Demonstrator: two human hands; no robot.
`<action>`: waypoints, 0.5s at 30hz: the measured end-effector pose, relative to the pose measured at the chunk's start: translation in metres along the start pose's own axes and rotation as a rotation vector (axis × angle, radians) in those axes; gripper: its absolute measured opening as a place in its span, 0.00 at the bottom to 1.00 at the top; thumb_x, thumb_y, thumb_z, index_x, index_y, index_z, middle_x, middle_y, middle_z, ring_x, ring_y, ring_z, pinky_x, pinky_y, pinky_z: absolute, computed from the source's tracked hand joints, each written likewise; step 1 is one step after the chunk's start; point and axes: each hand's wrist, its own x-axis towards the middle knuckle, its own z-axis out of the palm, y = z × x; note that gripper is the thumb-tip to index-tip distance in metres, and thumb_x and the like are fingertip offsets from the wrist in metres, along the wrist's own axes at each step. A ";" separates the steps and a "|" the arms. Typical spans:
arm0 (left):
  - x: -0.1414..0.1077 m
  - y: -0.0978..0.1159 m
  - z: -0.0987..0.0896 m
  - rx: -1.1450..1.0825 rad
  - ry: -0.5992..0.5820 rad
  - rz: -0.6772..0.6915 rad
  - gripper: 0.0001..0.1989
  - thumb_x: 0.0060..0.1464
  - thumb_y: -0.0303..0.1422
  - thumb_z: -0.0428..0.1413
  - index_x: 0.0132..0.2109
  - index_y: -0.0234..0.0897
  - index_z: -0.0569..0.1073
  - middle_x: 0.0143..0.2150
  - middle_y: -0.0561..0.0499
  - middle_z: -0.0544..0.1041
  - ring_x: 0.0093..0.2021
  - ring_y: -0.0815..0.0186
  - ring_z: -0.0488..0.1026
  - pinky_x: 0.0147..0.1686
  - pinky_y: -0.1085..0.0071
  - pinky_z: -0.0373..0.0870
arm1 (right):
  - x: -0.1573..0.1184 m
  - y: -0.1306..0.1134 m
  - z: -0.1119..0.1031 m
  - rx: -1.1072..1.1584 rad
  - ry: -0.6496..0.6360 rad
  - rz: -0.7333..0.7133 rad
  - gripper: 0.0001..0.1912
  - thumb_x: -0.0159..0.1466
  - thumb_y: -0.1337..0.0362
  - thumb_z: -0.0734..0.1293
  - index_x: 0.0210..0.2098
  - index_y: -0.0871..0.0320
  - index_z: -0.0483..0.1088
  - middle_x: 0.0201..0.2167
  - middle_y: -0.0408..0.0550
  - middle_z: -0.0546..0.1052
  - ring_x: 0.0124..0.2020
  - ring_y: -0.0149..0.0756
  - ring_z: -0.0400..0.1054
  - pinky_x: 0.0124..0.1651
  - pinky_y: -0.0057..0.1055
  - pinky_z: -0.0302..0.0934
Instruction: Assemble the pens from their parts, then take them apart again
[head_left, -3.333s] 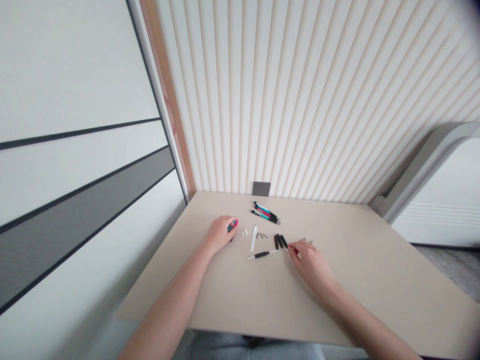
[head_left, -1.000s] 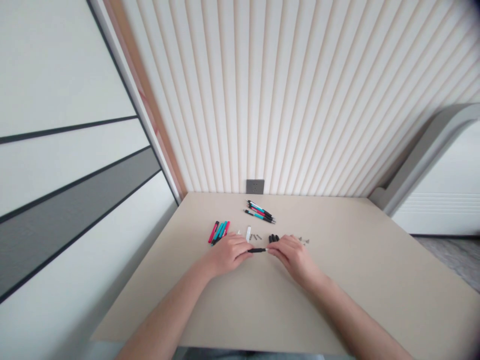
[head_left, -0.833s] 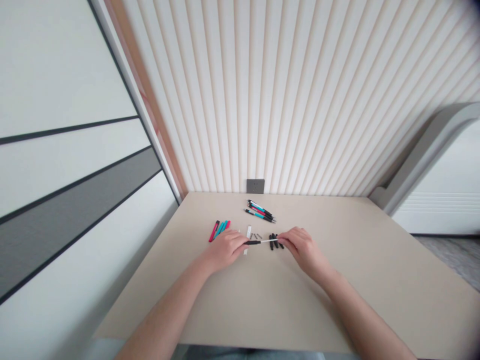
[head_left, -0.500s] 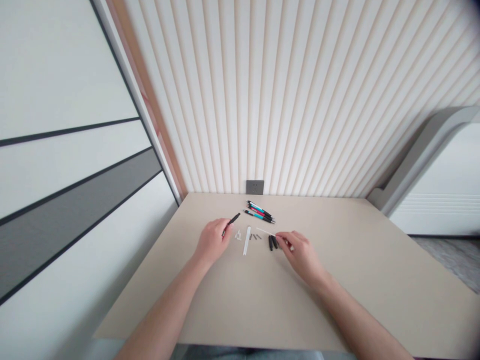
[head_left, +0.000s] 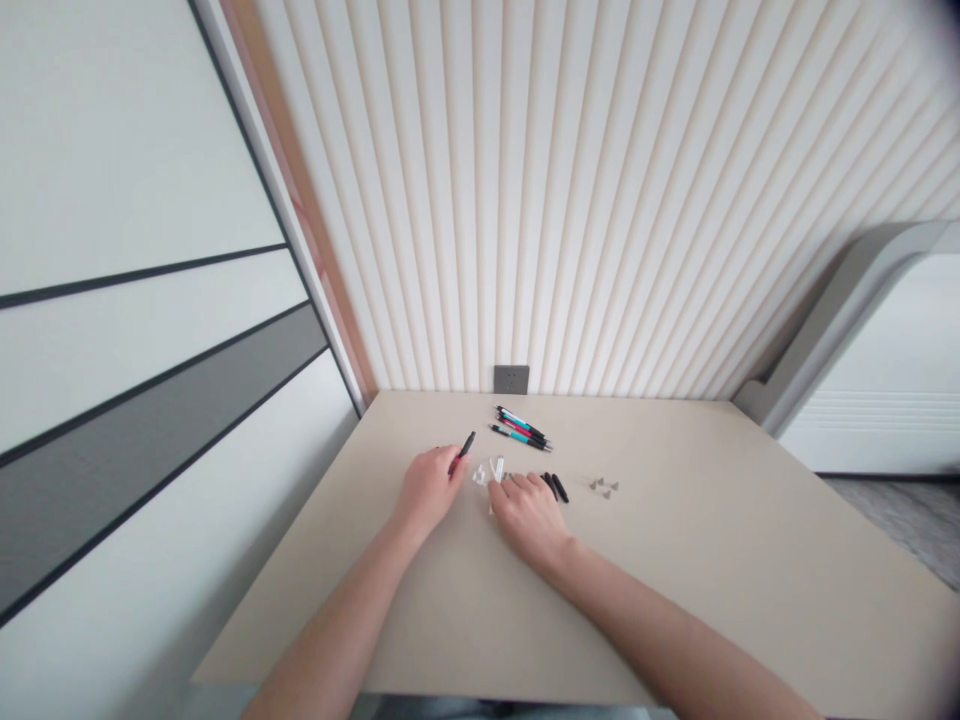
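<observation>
A black pen part (head_left: 463, 452) sticks out of the left hand (head_left: 429, 490), its fingers curled closed around its lower end while its tip angles up toward the back of the table (head_left: 750, 530). The right hand (head_left: 529, 517) lies palm down just beside the left, its fingers (head_left: 517, 482) slightly spread and reaching over a white strip (head_left: 498, 468); whether they have hold of anything is hidden. Small clear pieces (head_left: 479, 476) lie between the two hands. Just right of the right fingers sit black grips (head_left: 555, 487), and farther right lie small grey pieces (head_left: 604, 487). Beyond the hands, a bundle of pens (head_left: 521, 431) with teal, red and black barrels lies near the back edge, below a wall socket (head_left: 511, 379).
</observation>
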 end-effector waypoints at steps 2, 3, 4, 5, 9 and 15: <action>0.000 0.001 0.001 0.008 -0.031 0.009 0.12 0.64 0.35 0.47 0.33 0.38 0.69 0.30 0.50 0.75 0.30 0.66 0.70 0.30 0.72 0.56 | 0.005 -0.006 0.003 0.018 -0.004 0.019 0.07 0.67 0.71 0.62 0.33 0.59 0.68 0.28 0.48 0.76 0.32 0.39 0.69 0.35 0.34 0.52; 0.000 0.002 0.001 0.011 -0.046 0.014 0.12 0.64 0.35 0.47 0.33 0.37 0.70 0.30 0.50 0.75 0.30 0.66 0.71 0.30 0.72 0.56 | 0.006 -0.008 0.005 0.032 0.004 0.018 0.07 0.68 0.69 0.61 0.32 0.59 0.68 0.28 0.48 0.76 0.32 0.39 0.69 0.36 0.35 0.53; -0.001 0.002 0.002 0.013 -0.057 0.020 0.12 0.64 0.35 0.47 0.34 0.38 0.70 0.30 0.50 0.76 0.30 0.65 0.71 0.30 0.72 0.57 | 0.005 -0.010 0.006 0.048 0.015 0.010 0.09 0.68 0.66 0.61 0.32 0.58 0.68 0.28 0.48 0.76 0.32 0.39 0.70 0.37 0.35 0.53; -0.001 0.002 0.003 0.015 -0.062 0.028 0.12 0.64 0.35 0.47 0.34 0.38 0.70 0.31 0.50 0.76 0.30 0.65 0.71 0.30 0.72 0.57 | 0.004 -0.011 0.007 0.065 0.026 -0.002 0.10 0.69 0.63 0.61 0.32 0.58 0.68 0.28 0.48 0.76 0.33 0.39 0.70 0.38 0.35 0.53; -0.003 0.003 0.005 -0.013 -0.089 0.106 0.12 0.65 0.36 0.47 0.36 0.38 0.71 0.32 0.50 0.76 0.33 0.64 0.72 0.33 0.72 0.61 | -0.005 -0.010 0.005 0.138 0.067 -0.043 0.11 0.69 0.59 0.61 0.34 0.58 0.70 0.29 0.47 0.76 0.33 0.38 0.69 0.38 0.35 0.54; -0.006 0.007 0.004 -0.151 -0.167 0.328 0.11 0.65 0.36 0.48 0.43 0.37 0.73 0.39 0.47 0.77 0.41 0.62 0.73 0.42 0.69 0.66 | -0.016 0.011 -0.009 0.216 0.229 0.065 0.12 0.69 0.67 0.59 0.50 0.56 0.69 0.39 0.51 0.75 0.40 0.39 0.67 0.43 0.35 0.57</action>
